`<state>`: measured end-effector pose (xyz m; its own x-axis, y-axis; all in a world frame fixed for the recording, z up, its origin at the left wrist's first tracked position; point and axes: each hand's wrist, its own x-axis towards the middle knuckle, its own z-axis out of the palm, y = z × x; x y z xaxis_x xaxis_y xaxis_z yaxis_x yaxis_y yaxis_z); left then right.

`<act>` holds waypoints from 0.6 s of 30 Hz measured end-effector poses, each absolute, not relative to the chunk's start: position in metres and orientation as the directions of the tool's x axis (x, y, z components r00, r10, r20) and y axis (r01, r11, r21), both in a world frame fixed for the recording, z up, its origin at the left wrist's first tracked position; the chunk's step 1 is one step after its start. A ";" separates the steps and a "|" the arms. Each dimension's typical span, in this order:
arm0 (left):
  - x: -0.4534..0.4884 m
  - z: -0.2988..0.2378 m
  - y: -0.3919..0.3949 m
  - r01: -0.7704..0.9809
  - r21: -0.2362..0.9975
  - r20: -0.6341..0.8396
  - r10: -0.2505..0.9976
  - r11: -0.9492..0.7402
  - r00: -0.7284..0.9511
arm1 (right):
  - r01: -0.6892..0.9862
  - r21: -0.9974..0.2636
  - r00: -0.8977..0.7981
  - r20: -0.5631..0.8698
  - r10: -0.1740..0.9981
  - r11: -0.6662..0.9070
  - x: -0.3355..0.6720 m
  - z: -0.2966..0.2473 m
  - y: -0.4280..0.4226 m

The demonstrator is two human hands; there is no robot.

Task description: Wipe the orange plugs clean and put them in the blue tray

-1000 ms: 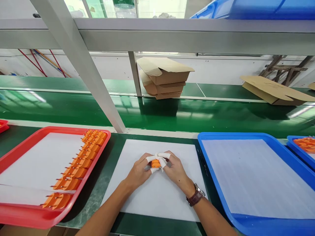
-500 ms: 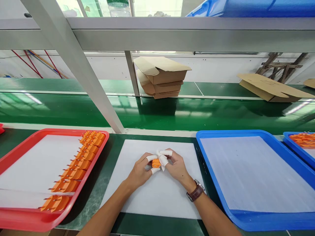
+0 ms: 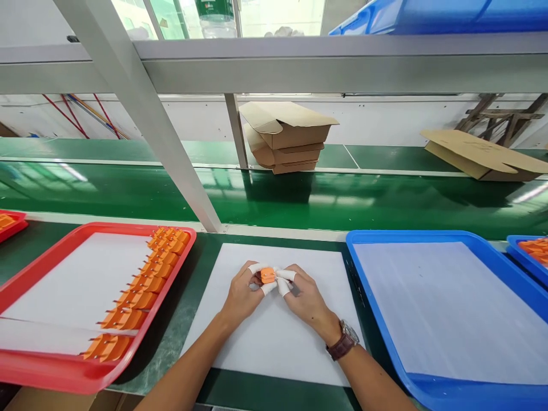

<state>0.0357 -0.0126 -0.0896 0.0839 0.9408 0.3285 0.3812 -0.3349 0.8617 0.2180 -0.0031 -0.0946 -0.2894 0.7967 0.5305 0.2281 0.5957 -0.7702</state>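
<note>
My left hand (image 3: 244, 292), with white finger covers on the thumb and fingertips, pinches a small orange plug piece (image 3: 268, 275) just above a white sheet (image 3: 278, 342). Two small metal spots show on the piece's near face. My right hand (image 3: 306, 292), also in white finger covers and with a watch on its wrist, is closed against the piece's right side. A scrap of white cloth (image 3: 277, 274) seems to lie between those fingertips and the piece, mostly hidden by the fingers.
Left stands a red tray (image 3: 149, 319) with a slanting row of orange plug pieces (image 3: 145, 299), their pins pointing left. A blue tray (image 3: 372, 302) lined with white paper is at right. Behind are a green conveyor (image 3: 363, 200), stacked cardboard boxes (image 3: 295, 137) and a slanting metal post (image 3: 171, 142).
The orange piece has tilted up in my fingers and more of its face shows. Less of the white cloth is visible at my right fingertips. The view has shifted slightly left.
</note>
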 end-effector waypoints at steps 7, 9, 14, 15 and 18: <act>0.035 -0.093 -0.012 0.428 0.845 0.334 0.942 -0.320 0.045 | 0.336 -0.634 -0.349 0.603 0.717 0.697 0.220 -0.095 -0.006; 0.034 -0.093 -0.012 0.470 0.822 0.345 0.938 -0.321 0.037 | 0.343 -0.597 -0.368 0.626 0.688 0.726 0.219 -0.094 -0.007; 0.034 -0.093 -0.014 0.556 0.749 0.401 0.915 -0.359 0.050 | 0.331 -0.494 -0.454 0.663 0.595 0.804 0.215 -0.091 -0.011; 0.035 -0.092 -0.014 0.562 0.741 0.407 0.911 -0.369 0.061 | 0.337 -0.479 -0.466 0.663 0.586 0.810 0.215 -0.090 -0.012; 0.035 -0.090 -0.014 0.580 0.726 0.408 0.910 -0.371 0.071 | 0.398 -0.461 -0.459 0.649 0.607 0.793 0.216 -0.091 -0.010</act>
<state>0.0349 -0.0141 -0.0900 0.0706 0.9101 0.4084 0.5798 -0.3706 0.7256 0.2163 -0.0097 -0.0907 -0.4586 0.6068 0.6492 0.3977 0.7935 -0.4607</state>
